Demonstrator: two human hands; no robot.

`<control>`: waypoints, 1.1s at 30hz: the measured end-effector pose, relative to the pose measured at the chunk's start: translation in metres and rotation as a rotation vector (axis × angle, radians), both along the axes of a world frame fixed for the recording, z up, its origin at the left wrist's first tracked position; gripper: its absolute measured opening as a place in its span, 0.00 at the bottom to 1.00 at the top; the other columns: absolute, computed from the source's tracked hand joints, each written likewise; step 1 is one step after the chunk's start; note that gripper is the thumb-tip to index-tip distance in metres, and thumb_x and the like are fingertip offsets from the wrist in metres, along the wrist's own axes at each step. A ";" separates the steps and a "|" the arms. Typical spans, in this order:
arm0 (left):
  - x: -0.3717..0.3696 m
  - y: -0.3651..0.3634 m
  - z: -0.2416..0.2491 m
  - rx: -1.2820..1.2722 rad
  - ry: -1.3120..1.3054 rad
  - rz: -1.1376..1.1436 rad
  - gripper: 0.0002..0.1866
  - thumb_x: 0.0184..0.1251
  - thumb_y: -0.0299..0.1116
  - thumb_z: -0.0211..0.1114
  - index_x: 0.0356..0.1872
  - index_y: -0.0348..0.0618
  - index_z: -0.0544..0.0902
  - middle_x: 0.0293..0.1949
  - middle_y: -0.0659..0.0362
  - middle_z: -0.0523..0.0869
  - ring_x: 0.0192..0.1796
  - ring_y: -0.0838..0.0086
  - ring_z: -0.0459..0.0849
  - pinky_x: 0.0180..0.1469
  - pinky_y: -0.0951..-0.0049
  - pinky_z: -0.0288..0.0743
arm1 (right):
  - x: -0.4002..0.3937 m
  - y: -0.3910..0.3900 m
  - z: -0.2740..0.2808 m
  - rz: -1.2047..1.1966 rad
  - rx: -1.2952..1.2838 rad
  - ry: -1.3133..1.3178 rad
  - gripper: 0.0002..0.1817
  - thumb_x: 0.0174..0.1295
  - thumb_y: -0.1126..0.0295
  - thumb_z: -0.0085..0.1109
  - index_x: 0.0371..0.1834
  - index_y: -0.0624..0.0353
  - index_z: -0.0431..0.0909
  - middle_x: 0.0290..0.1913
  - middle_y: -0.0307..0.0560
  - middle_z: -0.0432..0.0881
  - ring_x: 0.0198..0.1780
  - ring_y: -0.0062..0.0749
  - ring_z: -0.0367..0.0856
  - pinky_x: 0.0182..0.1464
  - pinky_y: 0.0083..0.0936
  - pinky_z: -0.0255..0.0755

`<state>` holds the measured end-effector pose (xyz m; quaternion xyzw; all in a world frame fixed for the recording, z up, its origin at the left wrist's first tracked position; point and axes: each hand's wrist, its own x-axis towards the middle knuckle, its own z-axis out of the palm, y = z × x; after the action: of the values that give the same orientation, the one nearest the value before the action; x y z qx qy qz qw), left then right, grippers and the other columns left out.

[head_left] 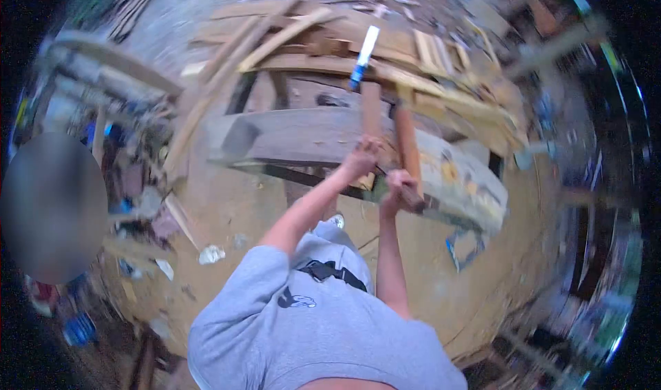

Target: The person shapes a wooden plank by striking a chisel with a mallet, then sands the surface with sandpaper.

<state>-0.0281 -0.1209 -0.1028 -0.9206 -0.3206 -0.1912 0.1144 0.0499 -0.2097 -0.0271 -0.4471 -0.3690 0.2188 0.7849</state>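
Note:
My left hand (363,158) is closed around the near end of a brown wooden piece (371,111), which points away from me over the workbench (303,135). To its right and a little nearer, my right hand (399,187) is closed too; motion blur hides what it grips. A reddish-brown wooden bar (407,145) runs beside the right hand, and a dark block-like end (413,200) shows just below the fingers. Beyond the wooden piece lies a long tool with a blue handle (359,72) and a white blade (370,42).
Planks and offcuts (289,35) are piled behind the bench, with more boards (458,100) at the right. A long timber (206,114) leans at the left. A blue-edged packet (465,248) and a crumpled wrapper (212,254) lie on the ground. A person stands at far left.

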 end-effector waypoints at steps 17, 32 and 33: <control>-0.076 -0.025 0.056 -0.654 -0.537 0.025 0.06 0.50 0.27 0.58 0.31 0.42 0.73 0.30 0.52 0.75 0.35 0.57 0.75 0.36 0.64 0.71 | -0.001 -0.002 0.020 -0.008 -0.044 0.045 0.08 0.54 0.77 0.50 0.23 0.57 0.60 0.22 0.41 0.68 0.24 0.23 0.66 0.30 0.21 0.64; -0.001 0.044 0.007 -0.485 -0.233 -0.046 0.12 0.47 0.30 0.58 0.36 0.43 0.75 0.38 0.52 0.75 0.45 0.57 0.72 0.44 0.61 0.70 | 0.020 -0.010 0.021 0.025 -0.090 0.154 0.07 0.57 0.76 0.50 0.25 0.57 0.63 0.22 0.38 0.68 0.26 0.21 0.69 0.33 0.19 0.66; 0.003 0.049 0.006 -0.424 -0.170 -0.088 0.11 0.47 0.30 0.57 0.34 0.43 0.76 0.38 0.51 0.75 0.44 0.57 0.73 0.43 0.60 0.71 | 0.021 -0.010 0.023 0.020 -0.106 0.160 0.07 0.57 0.77 0.50 0.25 0.58 0.63 0.22 0.38 0.68 0.25 0.21 0.69 0.32 0.19 0.66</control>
<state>-0.0254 -0.0719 -0.0967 -0.9177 -0.3217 -0.2015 -0.1173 0.0707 -0.2197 -0.0044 -0.4651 -0.2977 0.2809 0.7849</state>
